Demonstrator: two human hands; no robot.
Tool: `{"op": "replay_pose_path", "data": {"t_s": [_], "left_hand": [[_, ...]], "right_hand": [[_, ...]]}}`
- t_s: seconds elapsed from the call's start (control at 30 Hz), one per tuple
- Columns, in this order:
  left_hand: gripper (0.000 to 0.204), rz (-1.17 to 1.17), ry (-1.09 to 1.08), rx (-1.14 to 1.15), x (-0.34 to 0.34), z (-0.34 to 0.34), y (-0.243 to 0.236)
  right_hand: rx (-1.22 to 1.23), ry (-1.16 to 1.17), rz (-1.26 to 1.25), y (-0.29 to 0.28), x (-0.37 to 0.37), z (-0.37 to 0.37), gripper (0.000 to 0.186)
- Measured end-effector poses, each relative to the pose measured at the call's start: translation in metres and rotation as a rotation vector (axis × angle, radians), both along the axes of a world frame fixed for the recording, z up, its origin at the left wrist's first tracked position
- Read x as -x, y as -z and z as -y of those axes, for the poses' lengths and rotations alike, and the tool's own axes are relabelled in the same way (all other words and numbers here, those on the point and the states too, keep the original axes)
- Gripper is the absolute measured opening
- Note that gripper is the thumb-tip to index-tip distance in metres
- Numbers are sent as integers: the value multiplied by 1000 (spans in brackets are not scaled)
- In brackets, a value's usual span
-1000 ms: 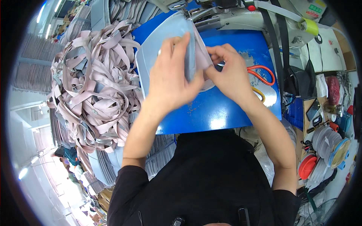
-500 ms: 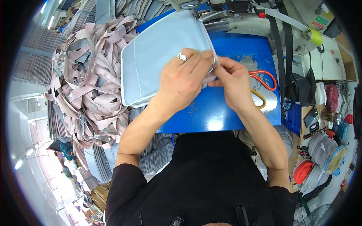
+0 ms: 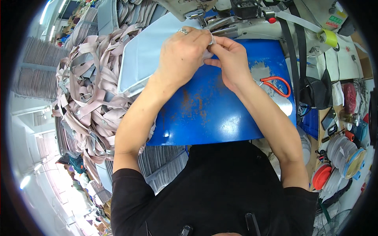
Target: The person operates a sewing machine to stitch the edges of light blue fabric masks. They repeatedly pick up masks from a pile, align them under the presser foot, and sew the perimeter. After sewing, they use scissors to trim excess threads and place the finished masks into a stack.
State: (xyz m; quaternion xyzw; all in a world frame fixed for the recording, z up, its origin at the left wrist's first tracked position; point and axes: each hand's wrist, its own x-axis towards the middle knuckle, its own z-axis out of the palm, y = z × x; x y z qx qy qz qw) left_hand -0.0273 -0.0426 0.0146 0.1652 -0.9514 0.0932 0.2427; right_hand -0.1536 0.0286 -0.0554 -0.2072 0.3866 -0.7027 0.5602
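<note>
Head view, panel (image 3: pixel 143 51): the pale blue piece lies flat at the far left corner of the bench (image 3: pixel 212 118), its left part reaching past the bench's left edge toward the straps (image 3: pixel 98 102).
Shift: over the last second the panel has turned flatter and slid toward the bench's far edge, and both hands have gone up with it.
Meaning for the work: its right border now appears to lie close beside the machine (image 3: pixel 256 29), so placing that border looks like the step in hand.
Left hand (image 3: pixel 181 57): lies over the panel's right part, wearing a ring (image 3: pixel 183 31); its fingers (image 3: pixel 198 35) are bent and closed on the right border, with hardly any gap.
Right hand (image 3: pixel 235 65): thumb and forefinger pinch at the same border from the other side, nearly touching the left fingertips.
Between the hands: a small pale loop shows; whether it belongs to the panel, I cannot tell.
Machine: stands along the bench's far edge, a metal part of its head just beyond the hands.
Scissors (image 3: pixel 283 81): the red handle lies near the bench's right edge, beside the right forearm.
Straps: heaped, pinkish, along the bench's left edge.
</note>
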Motion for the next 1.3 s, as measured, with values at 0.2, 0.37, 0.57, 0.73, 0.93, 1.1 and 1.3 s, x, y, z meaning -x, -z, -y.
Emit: {"op": "replay_pose_path", "data": {"t_s": [0.2, 0.37, 0.57, 0.73, 0.93, 1.1, 1.3], "left_hand": [[45, 132, -187, -12, -24, 0, -20], [68, 352, -252, -78, -52, 0, -22], [58, 382, -34, 24, -51, 2, -40], [48, 484, 62, 42, -40, 7, -65], [43, 529, 102, 40, -30, 15, -74], [43, 672, -15, 169, -11, 8, -81], [40, 673, 19, 176, -13, 11, -77]], "right_hand": [[-42, 24, -21, -3, 4, 9, 27], [-68, 69, -124, -10, -7, 12, 30], [-59, 108, -409, -1, -7, 1, 35], [-152, -47, -300, -13, 13, -10, 33], [-121, -25, -69, -7, 7, -1, 29], [-204, 20, -54, -11, 3, 11, 27], [-262, 8, -59, -19, 2, 15, 25]]}}
